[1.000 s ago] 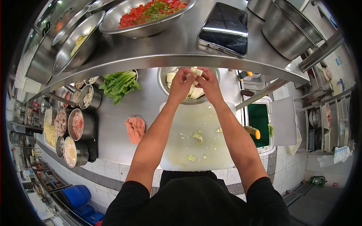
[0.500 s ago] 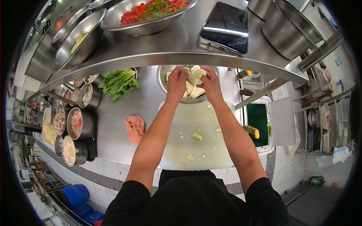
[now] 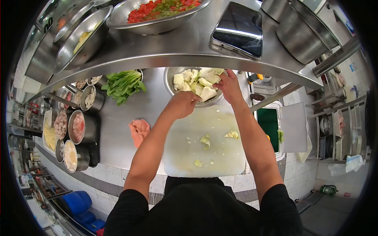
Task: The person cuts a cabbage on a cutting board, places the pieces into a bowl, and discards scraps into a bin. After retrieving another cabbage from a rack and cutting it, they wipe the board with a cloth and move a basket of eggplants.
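A steel bowl (image 3: 169, 87) of pale cut cabbage (image 3: 191, 80) stands behind the white cutting board (image 3: 189, 157). My left hand (image 3: 183, 104) is at the bowl's near left rim, fingers curled together by the cabbage; what they grip, if anything, is hidden. At the bowl's right side my right hand (image 3: 229, 87) pinches a cabbage leaf (image 3: 212, 74) at the top of the heap. Loose cabbage scraps (image 3: 205, 140) lie on the board, with a larger scrap (image 3: 232, 135) near its right edge.
Leafy greens (image 3: 124, 85) and a pink cloth (image 3: 139, 131) lie to the left, beside several metal pots (image 3: 78, 128). Overhead, a steel shelf (image 3: 165, 59) carries a phone (image 3: 238, 29) and bowls. A green-lined bin (image 3: 267, 124) stands at right.
My left hand has come down from over the cabbage to the near rim. My right hand has shifted slightly right and down, the leaf now lying against the heap.
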The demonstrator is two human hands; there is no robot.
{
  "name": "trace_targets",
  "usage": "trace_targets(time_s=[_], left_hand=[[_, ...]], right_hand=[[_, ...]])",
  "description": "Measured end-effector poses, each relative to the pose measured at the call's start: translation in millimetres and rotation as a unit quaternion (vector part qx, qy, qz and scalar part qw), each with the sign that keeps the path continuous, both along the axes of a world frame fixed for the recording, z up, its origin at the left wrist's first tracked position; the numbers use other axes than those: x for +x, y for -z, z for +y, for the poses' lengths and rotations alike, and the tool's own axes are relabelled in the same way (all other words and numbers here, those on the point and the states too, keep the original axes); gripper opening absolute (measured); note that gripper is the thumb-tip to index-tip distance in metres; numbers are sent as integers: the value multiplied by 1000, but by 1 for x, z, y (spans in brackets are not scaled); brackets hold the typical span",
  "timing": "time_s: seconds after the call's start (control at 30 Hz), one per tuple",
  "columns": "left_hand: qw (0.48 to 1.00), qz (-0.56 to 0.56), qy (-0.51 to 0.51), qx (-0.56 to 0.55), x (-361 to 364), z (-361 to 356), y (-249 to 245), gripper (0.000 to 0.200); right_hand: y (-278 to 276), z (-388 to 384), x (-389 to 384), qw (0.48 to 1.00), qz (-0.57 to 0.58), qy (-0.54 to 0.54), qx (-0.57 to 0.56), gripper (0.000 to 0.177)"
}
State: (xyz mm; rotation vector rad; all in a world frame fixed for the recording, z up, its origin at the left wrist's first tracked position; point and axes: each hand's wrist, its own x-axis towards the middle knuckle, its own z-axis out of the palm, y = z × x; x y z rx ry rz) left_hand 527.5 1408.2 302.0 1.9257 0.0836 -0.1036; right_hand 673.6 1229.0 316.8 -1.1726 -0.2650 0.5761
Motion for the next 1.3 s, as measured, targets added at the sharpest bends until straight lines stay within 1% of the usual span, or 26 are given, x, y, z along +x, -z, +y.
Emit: trace_targets(time_s=[0.07, 0.1, 0.13, 0.2, 0.27, 0.33, 0.37, 0.5, 0.53, 0.57, 0.6, 0.67, 0.73, 0.8, 0.83, 0.87, 0.9, 0.93, 1.0, 1.03, 1.1, 1.13, 1.17, 1.23, 1.27, 1.3], left_hand=[[983, -24, -134, 126, -2, -21, -32, 36], [975, -109, -172, 91, 4, -23, -34, 46], [975, -109, -172, 88, 10, -27, -35, 46], [946, -243, -196, 90, 25, -34, -41, 55], [940, -260, -188, 113, 37, -30, -30, 46], [956, -214, -194, -51, 43, -29, -30, 33], [954, -209, -207, -59, 43, -28, -29, 19], [951, -139, -268, -69, 49, -21, -16, 18], [899, -174, -318, -245, 51, -16, -13, 17], [814, -203, -356, -412, 51, -11, -9, 16], [814, -203, -357, -411, 47, -4, -7, 16], [746, -224, -368, -507, 32, 16, -4, 15], [746, -222, -379, -501, 9, 16, -7, 14], [792, -160, -377, -453, -15, 5, -6, 11], [793, -159, -377, -453, -23, -4, 0, 11], [812, -111, -365, -441, -31, -16, 9, 11], [830, -66, -352, -428, -38, -28, 18, 12], [878, -38, -301, -371, -43, -40, 32, 12], [964, 18, -191, -183, -53, -72, 29, 13], [982, -5, -141, -127, -57, -91, 52, 16], [987, 0, -61, 152, -69, -116, 45, 29], [986, -2, -63, 154, -67, -114, 44, 29], [984, -3, -138, 112, -65, -110, 43, 27], [961, 3, -271, 59, -59, -94, 33, 24], [945, -27, -321, 57, -53, -81, 27, 23], [939, 21, -341, 44, -47, -68, 9, 26]], right_hand=[[-7, 1, -1, 999, -18, -8, -31, 29], [-8, 2, -4, 996, -65, -13, -67, 30], [-8, 2, -8, 988, -113, -21, -105, 30], [-5, 2, -10, 983, -137, -51, -110, 32], [-3, 4, -12, 978, -159, -80, -109, 34], [-7, 2, -15, 984, -130, -43, -117, 33], [-7, 2, -18, 984, -129, -40, -118, 33], [3, 7, -21, 994, -81, 3, -67, 34], [8, 8, -20, 999, -42, 22, -25, 34], [12, 7, -19, 999, -42, 21, -25, 34], [13, 6, -18, 999, -5, 45, -1, 33], [19, 1, -12, 997, 32, 69, 22, 32], [24, -3, 0, 994, 12, 96, -54, 33], [26, -4, 8, 998, -32, 50, -28, 36], [26, -3, 16, 972, -164, 24, -165, 40], [27, -4, 20, 910, -288, -3, -298, 44], [28, -4, 23, 813, -404, -31, -417, 48], [27, -3, 19, 814, -405, -31, -416, 48], [26, 6, -1, 620, -507, -210, -561, 48], [31, 15, -9, 581, -510, -206, -599, 48], [38, 24, -5, 562, -508, -238, -608, 52], [40, 29, 1, 541, -504, -266, -618, 57], [41, 28, 11, 542, -505, -264, -618, 57], [46, 13, 30, 683, -509, -237, -466, 51], [44, 9, 35, 682, -510, -241, -467, 51], [28, 6, 34, 777, -373, -250, -440, 48]])
